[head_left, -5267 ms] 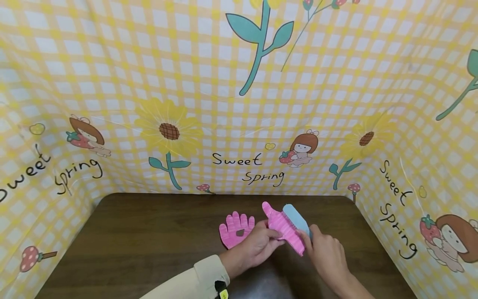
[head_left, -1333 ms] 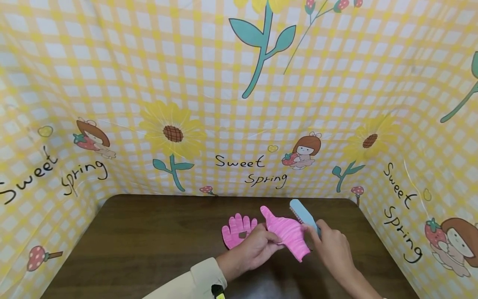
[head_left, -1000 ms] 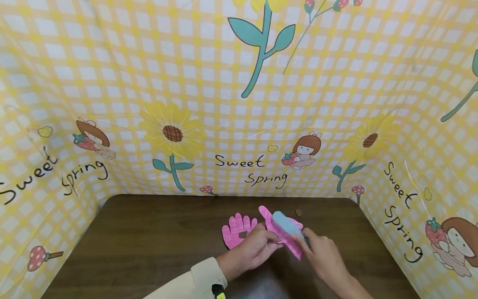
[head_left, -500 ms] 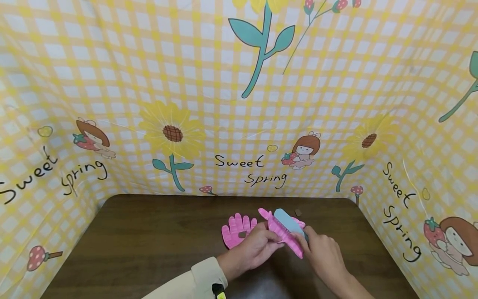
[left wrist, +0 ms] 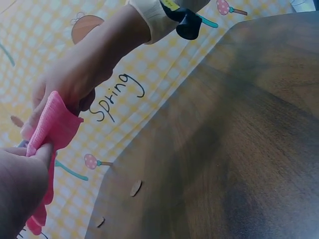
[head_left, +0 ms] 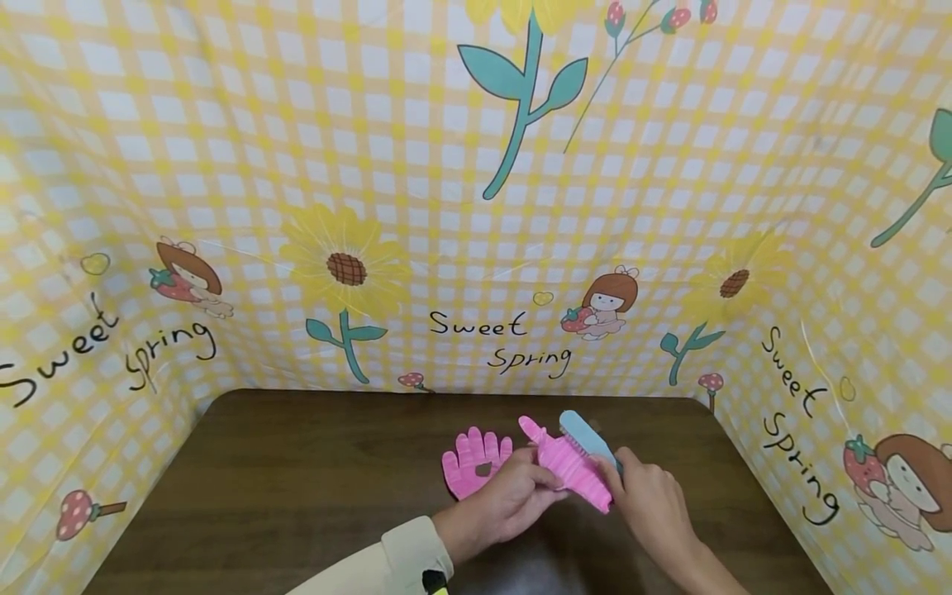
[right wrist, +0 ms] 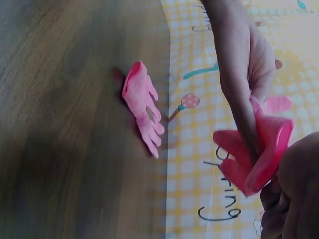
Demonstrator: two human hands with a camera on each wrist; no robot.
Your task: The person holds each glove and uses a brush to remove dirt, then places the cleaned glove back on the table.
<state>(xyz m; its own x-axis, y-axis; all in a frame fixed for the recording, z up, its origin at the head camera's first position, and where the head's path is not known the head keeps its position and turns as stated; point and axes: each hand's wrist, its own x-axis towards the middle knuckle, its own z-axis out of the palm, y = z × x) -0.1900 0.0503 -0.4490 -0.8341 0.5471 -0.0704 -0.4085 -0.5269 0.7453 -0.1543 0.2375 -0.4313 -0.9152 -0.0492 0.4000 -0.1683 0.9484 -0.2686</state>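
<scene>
Blue brush (head_left: 586, 431) meets held glove (head_left: 574, 473) edge; tabletop (head_left: 312, 487) spreads left

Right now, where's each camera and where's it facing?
Head: on the person's head, facing forward and down at brush and held glove; left hand and right hand show.
Left wrist: worn there, facing the held glove and table; both hands show.
Right wrist: worn there, facing held glove and loose glove; both hands show.
All three share the held glove.

I read "Sweet Spring" in black letters (head_left: 479, 325) on the yellow checked cloth (head_left: 416, 124), three times from my head view, left, centre and right, "Spring" again from left wrist
</scene>
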